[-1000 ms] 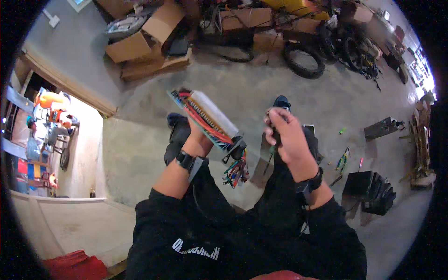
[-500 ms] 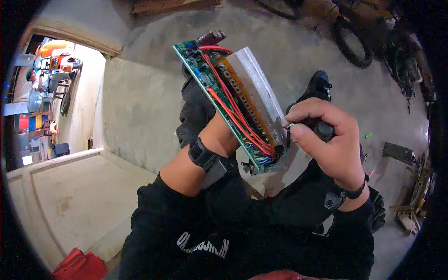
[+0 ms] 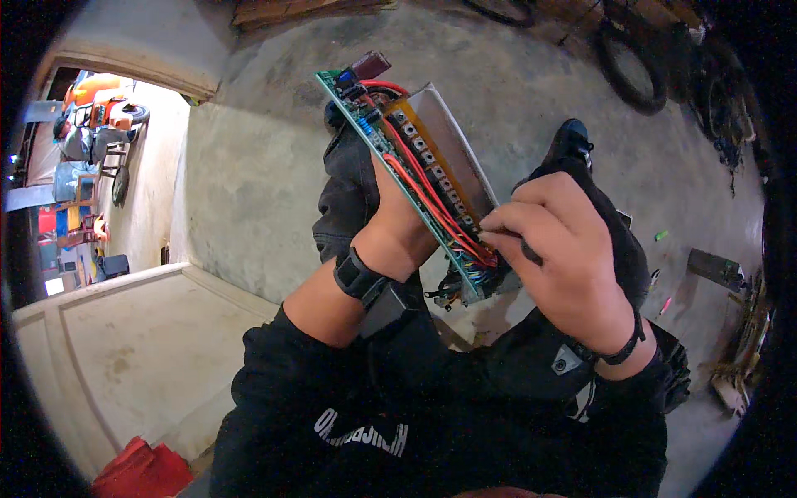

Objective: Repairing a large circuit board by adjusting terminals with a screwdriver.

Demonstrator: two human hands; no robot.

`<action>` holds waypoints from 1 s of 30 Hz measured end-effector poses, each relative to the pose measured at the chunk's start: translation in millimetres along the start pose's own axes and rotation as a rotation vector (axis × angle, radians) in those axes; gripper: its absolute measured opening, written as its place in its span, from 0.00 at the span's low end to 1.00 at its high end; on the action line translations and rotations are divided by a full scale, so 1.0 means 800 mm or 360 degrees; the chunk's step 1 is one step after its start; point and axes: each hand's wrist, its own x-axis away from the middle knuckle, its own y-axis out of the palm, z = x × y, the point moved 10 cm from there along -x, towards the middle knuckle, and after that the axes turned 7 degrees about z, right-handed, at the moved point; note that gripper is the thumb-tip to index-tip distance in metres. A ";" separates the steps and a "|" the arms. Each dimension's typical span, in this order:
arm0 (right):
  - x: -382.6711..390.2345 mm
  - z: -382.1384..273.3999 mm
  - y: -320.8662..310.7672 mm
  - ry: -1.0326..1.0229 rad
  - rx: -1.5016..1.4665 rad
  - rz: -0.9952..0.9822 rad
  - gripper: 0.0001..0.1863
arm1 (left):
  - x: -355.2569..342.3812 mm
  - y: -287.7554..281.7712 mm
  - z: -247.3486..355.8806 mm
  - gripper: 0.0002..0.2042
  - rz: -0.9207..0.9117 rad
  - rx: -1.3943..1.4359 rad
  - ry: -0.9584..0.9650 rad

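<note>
My left hand (image 3: 400,222) supports a green circuit board (image 3: 374,148) from behind, holding it tilted over my lap; the fingers are mostly hidden. Red wires (image 3: 415,189) run along the board beside a row of small metal-tabbed components (image 3: 438,176). An amber insulating strip (image 3: 427,135) and a pale metal plate (image 3: 455,137) lie along the far side. My right hand (image 3: 564,257) has thumb and forefinger pinched together at the lower end of that row. What sits between the fingertips is too small to make out; a dark object shows partly under the curled fingers.
A cream panel (image 3: 158,340) stands at left, with red cloth (image 3: 143,471) below it. Bicycle tyres (image 3: 631,70) lie at the far right. A grey metal block (image 3: 714,270) and a green bit (image 3: 662,236) rest on the concrete floor (image 3: 249,166).
My right hand has moved left and inward, from the plate's outer edge to the component row. The board has turned slightly, showing the row more fully.
</note>
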 end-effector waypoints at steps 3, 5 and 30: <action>0.004 -0.007 0.008 -0.0148 0.0140 0.0031 0.11 | 0.004 0.001 0.001 0.24 0.0092 0.0080 -0.0031; 0.008 -0.011 0.012 -0.0220 0.0215 0.0037 0.11 | 0.009 0.000 0.001 0.25 0.0158 0.0125 -0.0037; 0.012 -0.013 0.015 -0.0281 0.0385 0.0084 0.11 | 0.042 0.025 0.026 0.32 0.0480 0.0037 0.0062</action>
